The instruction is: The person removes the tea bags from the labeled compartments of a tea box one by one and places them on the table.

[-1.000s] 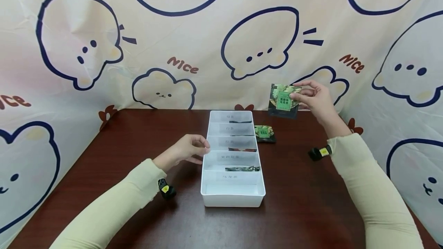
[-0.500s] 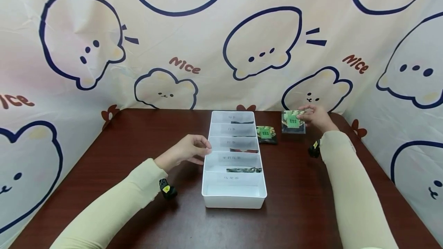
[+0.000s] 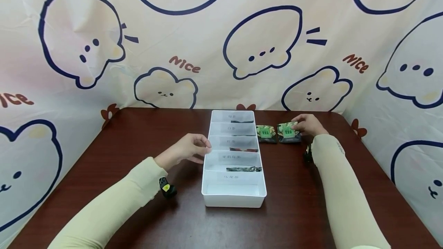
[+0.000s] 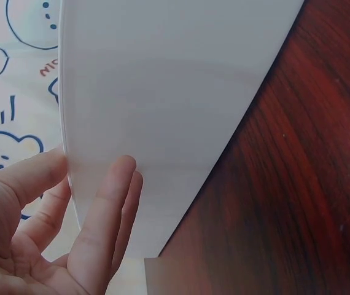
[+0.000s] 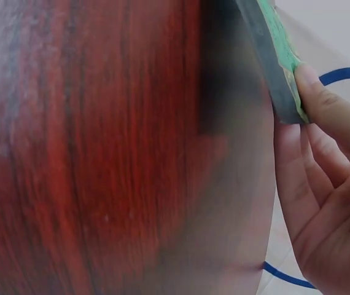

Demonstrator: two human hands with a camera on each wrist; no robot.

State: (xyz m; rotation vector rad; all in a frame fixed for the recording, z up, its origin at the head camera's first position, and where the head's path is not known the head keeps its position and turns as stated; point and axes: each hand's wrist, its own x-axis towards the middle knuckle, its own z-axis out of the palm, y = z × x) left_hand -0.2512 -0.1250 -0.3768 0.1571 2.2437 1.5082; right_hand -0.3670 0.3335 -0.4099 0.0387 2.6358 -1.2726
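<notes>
In the head view a long white divided box (image 3: 233,201) stands mid-table, with labelled compartments. My left hand (image 3: 188,148) is at its left side, thumb and index fingertip together at the rim. The left wrist view has two other fingers (image 4: 104,212) of that hand extended along the outer wall. Right of the box, my right hand (image 3: 309,124) pinches the right edge of a green and black tea sachet (image 3: 288,133). In the right wrist view the thumb (image 5: 331,101) presses its green face. Another matching tea packet (image 3: 266,133) lies between that sachet and the box.
A dark sachet strip (image 3: 243,169) shows in the second compartment from the front, and a red one (image 3: 243,150) in the middle compartment. The dark wooden table (image 3: 155,122) meets a cartoon-printed cloth (image 3: 211,41) at the back.
My right hand has lowered the tea sachet from in front of the cloth to the table, beside the other packet. The left hand stays at the box rim.
</notes>
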